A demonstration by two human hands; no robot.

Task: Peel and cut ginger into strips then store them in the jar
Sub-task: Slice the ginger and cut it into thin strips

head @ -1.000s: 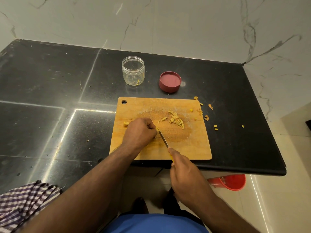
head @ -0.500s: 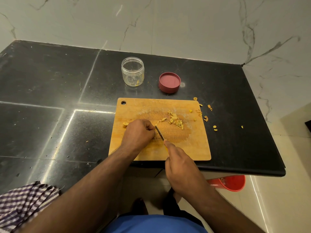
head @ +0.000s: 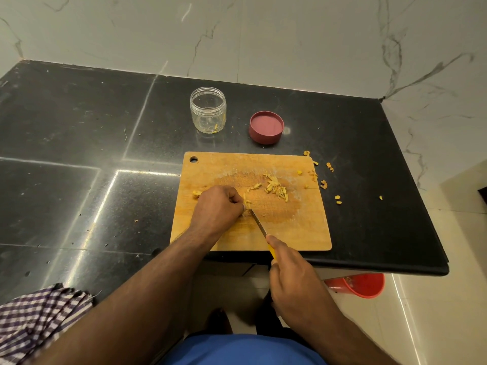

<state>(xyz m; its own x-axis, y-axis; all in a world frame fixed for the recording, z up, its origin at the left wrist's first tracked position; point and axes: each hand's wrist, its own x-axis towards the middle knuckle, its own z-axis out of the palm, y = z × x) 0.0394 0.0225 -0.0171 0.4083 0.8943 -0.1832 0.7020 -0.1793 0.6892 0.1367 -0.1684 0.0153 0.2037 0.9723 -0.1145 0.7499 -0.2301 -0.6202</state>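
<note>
A wooden cutting board [head: 295,227] lies on the black counter. My left hand [head: 217,208] pinches a small ginger piece [head: 247,204] against the board. My right hand [head: 292,275] grips a yellow-handled knife [head: 259,224], whose blade tip meets the ginger beside my left fingers. A pile of cut ginger strips [head: 275,188] lies on the board to the right, and a ginger chunk [head: 195,194] sits left of my left hand. Behind the board stands an open clear jar [head: 208,109] with a few strips inside. Its red lid [head: 266,127] lies upturned to the right of the jar.
Ginger peel scraps [head: 323,184] are scattered on the counter [head: 79,154] right of the board. A checked cloth [head: 34,317] lies at the counter's near left. A red bucket [head: 361,285] stands on the floor below the counter edge. A marble wall backs the counter.
The knife has slid forward and back through the ginger in a cutting stroke; my right hand moved toward the board, then drew back. My left hand kept its hold.
</note>
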